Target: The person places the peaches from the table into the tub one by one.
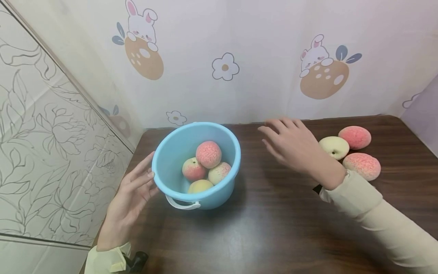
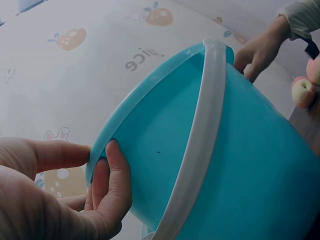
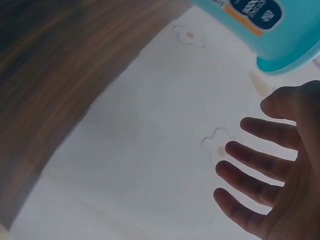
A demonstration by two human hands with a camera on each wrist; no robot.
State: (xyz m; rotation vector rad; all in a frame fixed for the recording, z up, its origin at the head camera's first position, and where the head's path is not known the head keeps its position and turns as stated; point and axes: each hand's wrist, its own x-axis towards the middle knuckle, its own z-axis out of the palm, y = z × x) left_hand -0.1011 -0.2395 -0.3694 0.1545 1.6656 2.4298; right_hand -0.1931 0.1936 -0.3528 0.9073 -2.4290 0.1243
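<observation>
Table (image 1: 219, 243): bucket rim (image 1: 186, 196) in left grip (image 1: 131, 192).

Blue bucket (image 1: 220, 195); handle (image 1: 182, 206) lowered; four peaches (image 1: 208, 155) inside; three peaches (image 1: 362, 166) rightward

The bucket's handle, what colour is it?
The handle is white, looking slightly greyish in the left wrist view, where it shows best against the blue bucket.
</observation>
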